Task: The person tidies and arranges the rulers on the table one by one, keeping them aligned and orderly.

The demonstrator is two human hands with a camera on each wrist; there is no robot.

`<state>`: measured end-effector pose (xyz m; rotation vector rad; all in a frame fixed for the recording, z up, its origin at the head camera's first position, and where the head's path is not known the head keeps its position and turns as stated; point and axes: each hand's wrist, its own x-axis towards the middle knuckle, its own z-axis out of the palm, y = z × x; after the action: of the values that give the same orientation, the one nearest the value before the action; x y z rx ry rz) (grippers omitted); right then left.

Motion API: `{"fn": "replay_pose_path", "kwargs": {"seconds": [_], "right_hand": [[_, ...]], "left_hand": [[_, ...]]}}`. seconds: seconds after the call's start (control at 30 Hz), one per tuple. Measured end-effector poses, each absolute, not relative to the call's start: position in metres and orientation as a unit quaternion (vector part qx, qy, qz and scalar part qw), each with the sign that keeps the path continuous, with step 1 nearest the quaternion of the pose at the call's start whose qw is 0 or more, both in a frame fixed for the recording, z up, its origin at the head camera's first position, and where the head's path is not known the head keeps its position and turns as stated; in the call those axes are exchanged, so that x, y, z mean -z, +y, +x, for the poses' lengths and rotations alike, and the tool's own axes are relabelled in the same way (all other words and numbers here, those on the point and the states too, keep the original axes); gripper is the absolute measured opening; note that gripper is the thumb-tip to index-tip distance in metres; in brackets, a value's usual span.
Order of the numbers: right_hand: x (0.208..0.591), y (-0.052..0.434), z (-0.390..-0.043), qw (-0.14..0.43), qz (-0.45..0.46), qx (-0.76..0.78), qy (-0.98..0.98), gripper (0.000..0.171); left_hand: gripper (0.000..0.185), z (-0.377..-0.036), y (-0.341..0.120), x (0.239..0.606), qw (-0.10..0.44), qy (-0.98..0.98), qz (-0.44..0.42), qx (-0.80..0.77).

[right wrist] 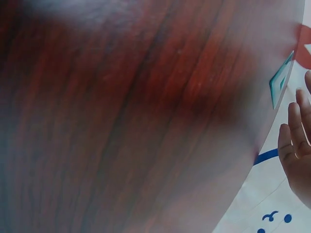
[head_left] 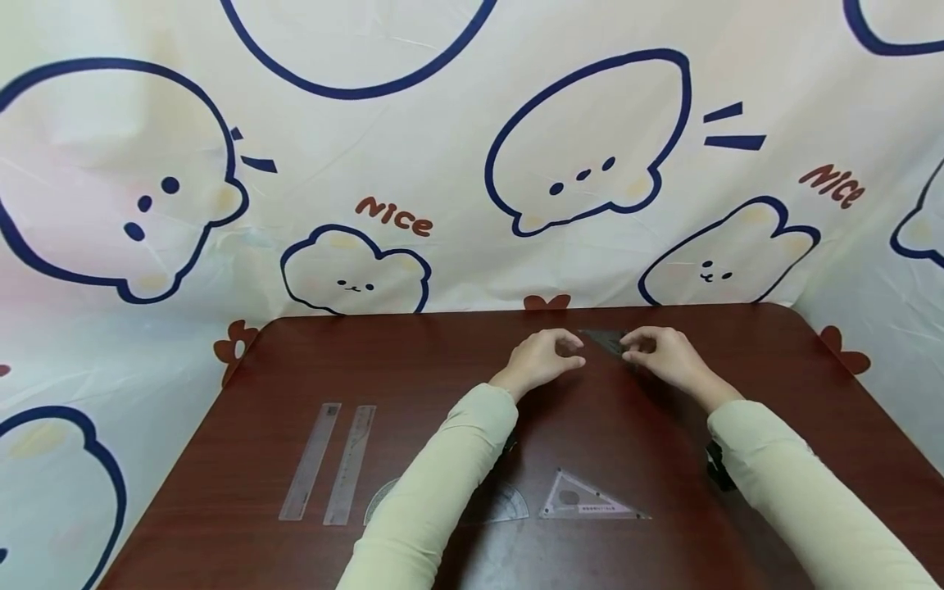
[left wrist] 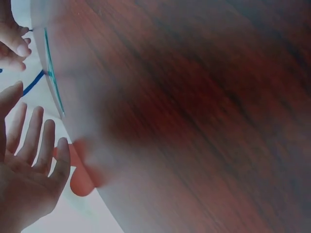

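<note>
Both hands work at the far edge of the table (head_left: pixel 413 369), in the upper centre of the head view. Between them lies a dark transparent set square (head_left: pixel 606 340), flat on the wood just short of the far edge.

The right hand (head_left: pixel 664 354) has its fingers curled down onto the right corner of the set square. It appears to pinch that corner between thumb and forefinger, though the contact itself is small in the frame. In the right wrist view the teal-tinted set square (right wrist: pixel 281 80) shows at the right edge of the frame, with the right fingers (right wrist: pixel 296 141) just below it.

The left hand (head_left: pixel 542 357) sits just left of the set square, thumb and forefinger bent toward each other. No object is visible inside the curl, and the head view does not settle whether the fingertips touch the plastic. In the left wrist view the left fingers (left wrist: pixel 34 145) look spread and relaxed, apart from the thin teal edge (left wrist: pixel 53 73) in the upper left. This hand is judged to hold nothing.

Placement of a hand at each end suits a thin, flat sheet, which is hard to lift from a smooth surface without working a corner.

In the lower part of the head view lie two clear straight rulers (head_left: pixel 328 461), side by side, a clear protractor (head_left: pixel 509 504) partly hidden by the left sleeve (head_left: pixel 442 492), and a clear triangular set square (head_left: pixel 586 498). A cartoon-printed cloth (head_left: pixel 590 164) hangs behind.
</note>
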<state>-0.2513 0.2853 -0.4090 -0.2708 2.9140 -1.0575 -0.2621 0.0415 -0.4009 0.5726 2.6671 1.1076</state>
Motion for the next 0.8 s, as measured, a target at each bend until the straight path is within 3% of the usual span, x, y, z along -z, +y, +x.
{"fn": "replay_pose_path", "kwargs": {"seconds": [0.37,0.8], "right_hand": [[0.415,0.289,-0.260,0.009,-0.059,0.344,0.937,0.031],[0.419,0.288,-0.260,0.003,-0.036,0.349,0.936,0.032]], "left_hand": [[0.034,-0.275,0.052,0.408,0.059,0.919,0.185,-0.343],[0.035,-0.291,0.073,0.409,0.058,0.903,0.170,-0.391]]}}
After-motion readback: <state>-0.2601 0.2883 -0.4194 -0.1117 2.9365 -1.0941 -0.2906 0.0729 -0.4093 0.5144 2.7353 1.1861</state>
